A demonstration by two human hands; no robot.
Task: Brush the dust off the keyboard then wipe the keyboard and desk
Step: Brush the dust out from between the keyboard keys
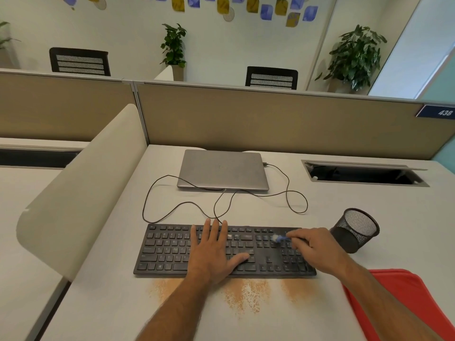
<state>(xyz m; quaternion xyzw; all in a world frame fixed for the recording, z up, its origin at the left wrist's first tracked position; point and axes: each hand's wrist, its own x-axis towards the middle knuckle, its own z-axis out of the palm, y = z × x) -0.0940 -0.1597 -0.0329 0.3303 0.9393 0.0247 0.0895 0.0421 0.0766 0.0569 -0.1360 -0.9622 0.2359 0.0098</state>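
A person's left hand (213, 252) lies flat, fingers spread, on the middle of a black rectangular keyboard (172, 249) whose long axis runs left to right across the pale grey desk (369, 217), near its front edge. The right hand (311, 247) pinches a small blue-handled brush (279, 238), white bristles pointing left over the numeric-pad end, its handle mostly hidden and blurred. Orange-brown dust (246, 294) streaks the desk just before the keyboard.
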